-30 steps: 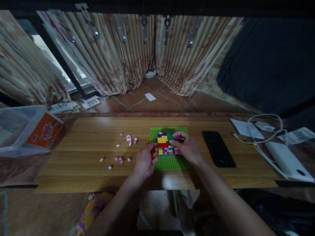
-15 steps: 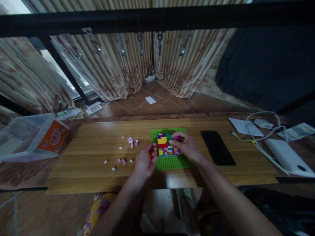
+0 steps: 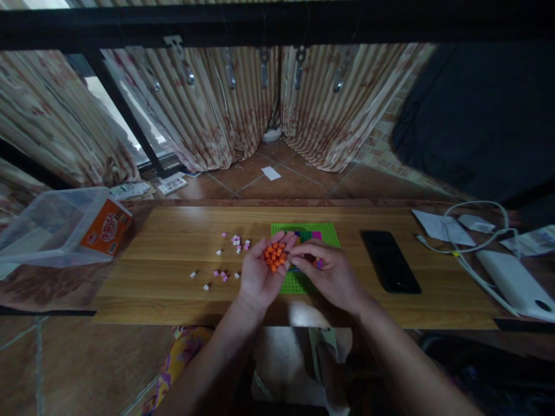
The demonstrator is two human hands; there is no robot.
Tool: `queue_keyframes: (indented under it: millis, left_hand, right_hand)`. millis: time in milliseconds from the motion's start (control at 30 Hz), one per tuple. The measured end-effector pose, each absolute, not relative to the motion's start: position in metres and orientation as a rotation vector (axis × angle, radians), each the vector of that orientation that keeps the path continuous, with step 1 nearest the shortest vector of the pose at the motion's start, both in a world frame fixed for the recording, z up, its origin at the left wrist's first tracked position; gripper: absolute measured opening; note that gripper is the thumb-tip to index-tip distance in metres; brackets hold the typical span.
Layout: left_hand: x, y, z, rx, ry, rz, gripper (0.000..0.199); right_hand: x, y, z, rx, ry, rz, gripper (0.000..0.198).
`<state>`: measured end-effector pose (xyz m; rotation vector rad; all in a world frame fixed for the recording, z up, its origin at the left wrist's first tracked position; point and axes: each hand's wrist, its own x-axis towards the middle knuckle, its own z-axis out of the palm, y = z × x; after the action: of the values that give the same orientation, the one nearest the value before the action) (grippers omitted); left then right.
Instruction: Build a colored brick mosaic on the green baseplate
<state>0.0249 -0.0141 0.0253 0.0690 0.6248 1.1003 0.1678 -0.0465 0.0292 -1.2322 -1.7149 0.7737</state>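
A: Start at the left hand (image 3: 255, 280). State?
B: Palm up, fingers extended and loosely cupped, not clenched. A heap of small orange bricks (image 3: 274, 256) sits in the palm, above the near-left part of the green baseplate (image 3: 299, 284).
A: Right hand (image 3: 332, 273)?
B: Palm down, coming in from the right. Thumb and forefinger drawn close together at the right edge of the heap. Cannot tell whether a brick is between them.
A: Under the hands?
B: The baseplate, flat on the tabletop (image 3: 173, 234). Built-up bricks on it, mostly covered by the hands; a magenta patch (image 3: 318, 236) shows at the far side, a green patch (image 3: 307, 236) just left of it.
A: Left of the hands?
B: Loose pink and white bricks, scattered: one cluster (image 3: 237, 241) farther off, another group (image 3: 222, 275) nearer, a few singles around them.
A: Right?
B: Black phone (image 3: 390, 261), lying flat, apart from the baseplate. At the far right, a white cable (image 3: 477, 278) beside a flat white device (image 3: 515, 283).
A: Outer edge?
B: Clear plastic box (image 3: 56, 222) at the left end, orange label (image 3: 106, 226) on it. Striped curtains (image 3: 243, 110) hang on the far side, beyond a tiled floor (image 3: 295, 176).
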Motion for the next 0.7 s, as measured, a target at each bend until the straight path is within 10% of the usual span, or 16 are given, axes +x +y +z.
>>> queue_keyframes:
  millis: [700]
  left_hand:
    - [0.032,-0.019,0.023,0.072,0.595,1.006,0.031]
  right_hand:
    - [0.161,-0.044,0.02,-1.27,-1.985,0.531,0.016]
